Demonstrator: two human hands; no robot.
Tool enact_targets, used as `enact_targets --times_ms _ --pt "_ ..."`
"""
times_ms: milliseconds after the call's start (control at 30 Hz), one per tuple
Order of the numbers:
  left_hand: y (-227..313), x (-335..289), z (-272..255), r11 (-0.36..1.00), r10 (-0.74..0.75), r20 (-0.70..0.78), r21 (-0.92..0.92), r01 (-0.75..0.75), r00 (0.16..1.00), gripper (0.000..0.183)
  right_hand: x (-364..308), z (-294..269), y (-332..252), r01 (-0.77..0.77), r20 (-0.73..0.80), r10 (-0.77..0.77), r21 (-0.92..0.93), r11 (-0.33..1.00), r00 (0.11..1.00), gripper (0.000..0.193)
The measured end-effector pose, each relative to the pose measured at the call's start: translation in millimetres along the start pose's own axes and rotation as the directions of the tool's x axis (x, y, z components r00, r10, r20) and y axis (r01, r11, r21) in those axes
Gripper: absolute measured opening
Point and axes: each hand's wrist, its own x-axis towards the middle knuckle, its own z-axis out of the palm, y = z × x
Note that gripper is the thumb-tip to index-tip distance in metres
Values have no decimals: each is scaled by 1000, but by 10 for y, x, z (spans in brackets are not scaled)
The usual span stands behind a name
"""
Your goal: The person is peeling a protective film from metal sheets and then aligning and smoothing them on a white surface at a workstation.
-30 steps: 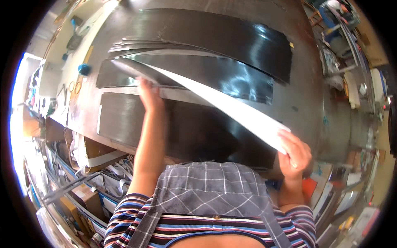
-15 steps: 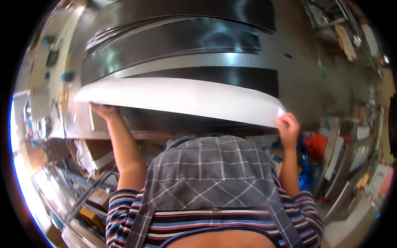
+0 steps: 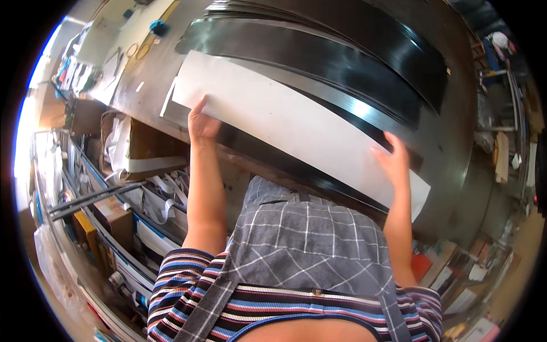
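A long white sheet (image 3: 273, 122) slants from upper left to lower right over a dark glossy strip (image 3: 296, 168), whose near part shows along the sheet's front edge. At the sheet's left part, my left hand (image 3: 204, 122) is closed on the near edge, one digit on top and the other fingers partly hidden. Over the right part, my right hand (image 3: 394, 159) has thumb and fingers spread; whether it presses on the sheet I cannot tell.
Stacks of dark glossy strips (image 3: 296, 54) lie on the metal table (image 3: 456, 165) beyond the sheet. Scissors (image 3: 137, 51) and a blue object (image 3: 158, 27) are at the far left. A cardboard box (image 3: 154, 142) and a metal rack (image 3: 85, 205) stand beside the table's left front.
The white sheet, bowed up and held at both ends before, now lies flatter. My right hand has left its right end and opened over it. The view has turned.
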Motion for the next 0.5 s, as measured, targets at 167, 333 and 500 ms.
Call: enact_targets --times_ms 167,333,500 --pt "-128 -19 -41 992 126 44 -24 -125 991 21 868 40 -83 -134 742 80 14 991 666 34" --pt "-299 -315 -336 -91 781 132 991 -97 610 36 953 101 21 -119 774 62 18 993 630 22" --pt "-529 -647 -339 -689 493 536 721 -69 685 45 957 80 -240 -59 754 5 45 997 657 19"
